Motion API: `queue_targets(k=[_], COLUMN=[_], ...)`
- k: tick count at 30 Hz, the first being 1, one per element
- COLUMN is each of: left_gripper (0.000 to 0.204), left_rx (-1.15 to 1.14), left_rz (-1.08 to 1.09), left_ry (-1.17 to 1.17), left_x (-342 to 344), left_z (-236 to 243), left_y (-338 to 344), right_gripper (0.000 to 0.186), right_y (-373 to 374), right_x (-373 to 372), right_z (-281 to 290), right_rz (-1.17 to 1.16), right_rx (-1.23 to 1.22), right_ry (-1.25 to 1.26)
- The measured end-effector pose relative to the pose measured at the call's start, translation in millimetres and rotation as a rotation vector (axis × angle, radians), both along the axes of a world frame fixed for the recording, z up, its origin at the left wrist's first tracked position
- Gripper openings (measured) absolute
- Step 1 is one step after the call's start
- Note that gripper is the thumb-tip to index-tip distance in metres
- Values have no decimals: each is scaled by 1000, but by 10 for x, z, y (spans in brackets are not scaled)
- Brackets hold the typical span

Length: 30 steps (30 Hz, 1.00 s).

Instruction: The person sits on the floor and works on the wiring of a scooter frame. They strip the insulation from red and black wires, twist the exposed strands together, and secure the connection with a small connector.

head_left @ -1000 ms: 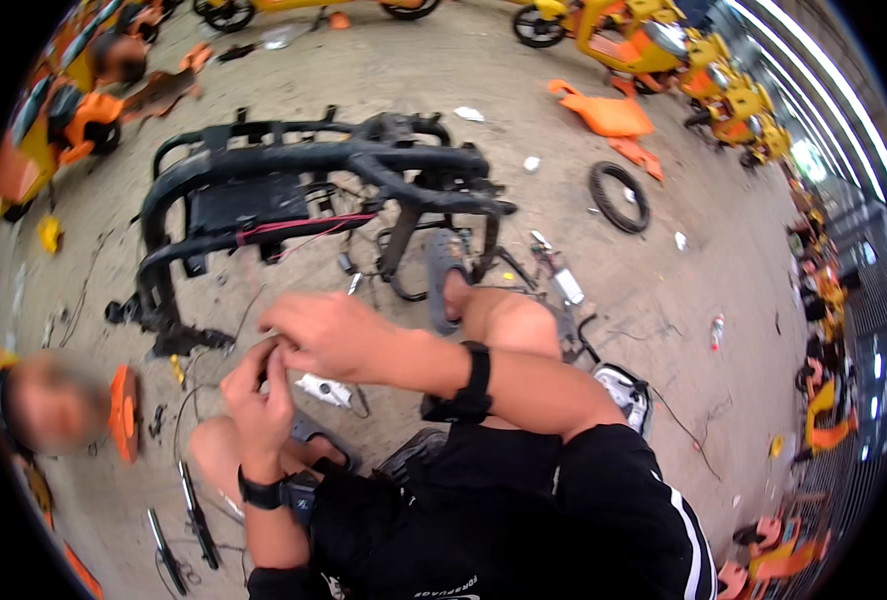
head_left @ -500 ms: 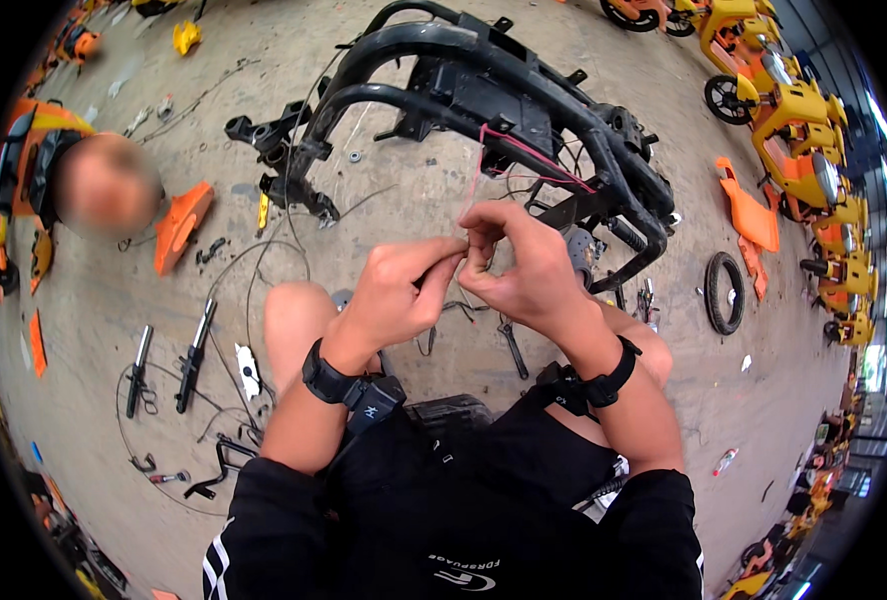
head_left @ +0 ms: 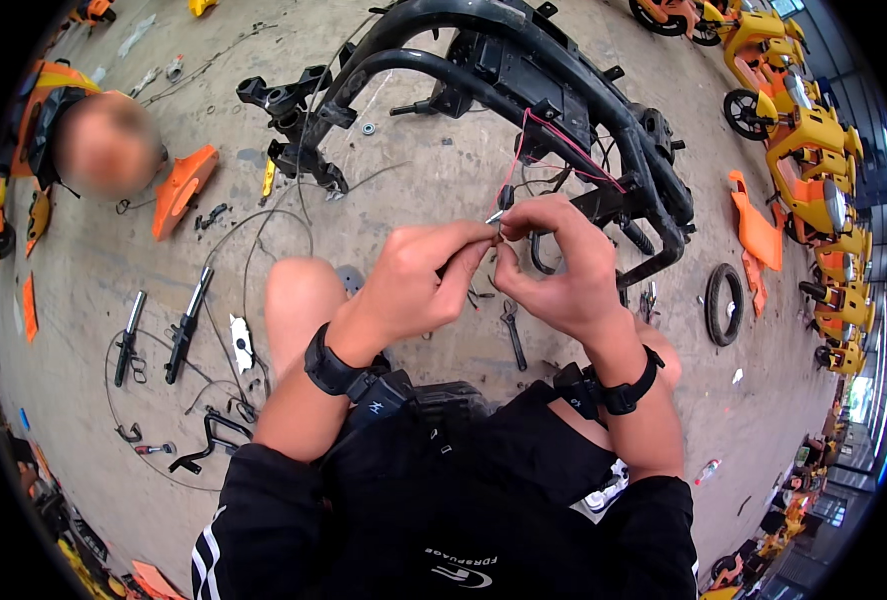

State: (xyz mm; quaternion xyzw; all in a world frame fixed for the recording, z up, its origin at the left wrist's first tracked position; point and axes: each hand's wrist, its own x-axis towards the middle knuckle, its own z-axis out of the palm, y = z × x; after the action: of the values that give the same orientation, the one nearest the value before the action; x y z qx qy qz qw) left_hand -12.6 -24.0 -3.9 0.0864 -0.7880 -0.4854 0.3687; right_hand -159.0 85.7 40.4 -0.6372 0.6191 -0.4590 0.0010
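Observation:
My left hand (head_left: 414, 275) and my right hand (head_left: 561, 265) meet fingertip to fingertip in front of the black scooter frame (head_left: 379, 65). Both are closed in a pinch, at the end of a thin pink wire (head_left: 520, 150). Just above the fingertips show a small black sleeve and a silvery tip on it. From there the wire runs up to the frame and along one of its tubes. The exact bit between the fingers is too small and covered to make out.
A wrench (head_left: 514, 335) lies on the floor below my hands. To the left are fork tubes (head_left: 190, 325), cables and an orange panel (head_left: 186, 190); a person is beyond. A loose tyre (head_left: 725, 304) and an orange body panel (head_left: 759, 228) lie right, near a row of yellow scooters (head_left: 814, 150).
The view has shifted a little, and the frame sits farther right and higher in it. The black sleeve and silvery tip now show above my fingers. Both hands remain pinched together.

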Motion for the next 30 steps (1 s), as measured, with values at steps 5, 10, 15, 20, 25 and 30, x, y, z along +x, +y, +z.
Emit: queue_targets(k=[5, 10, 15, 20, 25, 30], left_gripper=[18, 15, 13, 14, 16, 15], left_rx=[-73, -99, 81, 296, 362, 452], left_rz=[2, 25, 1, -30, 25, 49], left_ry=[21, 65, -51, -124, -147, -119], left_x=[4, -39, 27, 50, 82, 80], left_z=[-17, -10, 59, 91, 87, 57], left_y=[-25, -35, 35, 135, 191, 185], right_gripper=[32, 34, 32, 29, 26, 26], right_y=[4, 9, 48, 97, 94, 64], right_x=[-3, -36, 43, 42, 53, 115], right_z=[3, 25, 33, 4, -93, -95], right_rz=[-3, 7, -38, -48, -83, -96], right_rx=[37, 109, 191, 189, 35, -69], right_ry=[2, 49, -473, -627, -375, -197])
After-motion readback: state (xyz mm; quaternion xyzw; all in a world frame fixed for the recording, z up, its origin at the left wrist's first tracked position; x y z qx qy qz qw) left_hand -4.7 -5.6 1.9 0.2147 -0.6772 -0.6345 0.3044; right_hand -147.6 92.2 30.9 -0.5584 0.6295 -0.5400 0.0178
